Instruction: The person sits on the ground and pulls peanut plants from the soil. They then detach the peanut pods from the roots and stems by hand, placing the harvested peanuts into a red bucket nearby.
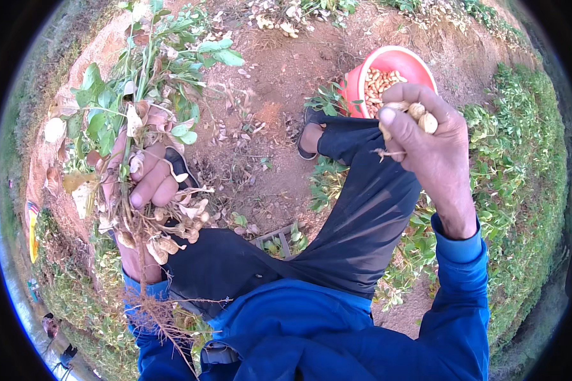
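Note:
My left hand point(150, 176) is closed around the stems of an uprooted peanut plant point(143, 81). Its leafy top points away from me, and its thin brown roots point(148, 309) hang towards my lap. A cluster of peanut pods point(164, 245) still clings to the plant below my fingers. My right hand point(429, 128) grips several loose peanut pods point(417, 112) between thumb and curled fingers. It is raised over my knee, near a pink plastic bucket point(352, 90). Picked peanuts point(379, 85) lie inside the bucket, partly hidden behind my hand.
Reddish bare soil point(267, 95) with scattered dry leaves spreads before my feet. Rows of green plants point(519, 190) grow at the right. More pulled plants with pods point(286, 24) lie at the far side. A slatted frame point(279, 240) shows between my legs. Something yellow point(32, 233) stands at the left.

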### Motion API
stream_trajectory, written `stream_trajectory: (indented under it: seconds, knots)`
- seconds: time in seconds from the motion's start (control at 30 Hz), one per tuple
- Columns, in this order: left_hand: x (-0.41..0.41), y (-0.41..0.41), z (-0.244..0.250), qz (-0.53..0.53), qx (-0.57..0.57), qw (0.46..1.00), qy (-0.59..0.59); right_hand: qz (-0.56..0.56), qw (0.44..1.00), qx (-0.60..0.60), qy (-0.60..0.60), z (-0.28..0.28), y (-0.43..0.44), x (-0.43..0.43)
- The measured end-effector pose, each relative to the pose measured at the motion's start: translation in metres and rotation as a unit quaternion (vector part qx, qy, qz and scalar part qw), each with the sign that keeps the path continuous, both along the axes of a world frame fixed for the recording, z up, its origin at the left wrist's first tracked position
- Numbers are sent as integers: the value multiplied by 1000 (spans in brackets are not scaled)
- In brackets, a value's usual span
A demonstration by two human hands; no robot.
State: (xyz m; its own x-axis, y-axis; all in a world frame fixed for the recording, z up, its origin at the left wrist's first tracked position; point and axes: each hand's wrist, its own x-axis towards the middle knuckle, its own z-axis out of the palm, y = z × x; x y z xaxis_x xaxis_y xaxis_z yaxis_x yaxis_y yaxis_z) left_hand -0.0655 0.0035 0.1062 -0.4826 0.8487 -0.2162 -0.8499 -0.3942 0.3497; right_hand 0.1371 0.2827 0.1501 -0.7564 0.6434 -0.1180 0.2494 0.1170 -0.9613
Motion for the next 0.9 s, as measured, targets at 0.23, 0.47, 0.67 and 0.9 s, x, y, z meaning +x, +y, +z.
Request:
stream_trajectory:
  seconds: [0.23, 0.47, 0.67, 0.9]
  knots:
    - [1, 10, -26, -13, 21, 998, -61, -154, 970, 142, -126, -86, 144, -15]
    - [19, 7, -26, 141, -105, 983, 48, -114, 972, 206, -7, -64, 52, -13]
    - [43, 25, -21, 241, -179, 939, 170, 70, 938, 169, 295, -7, -104, 17]
    - [54, 25, -32, 326, -237, 868, 290, 127, 960, 199, 153, -10, -172, 7]
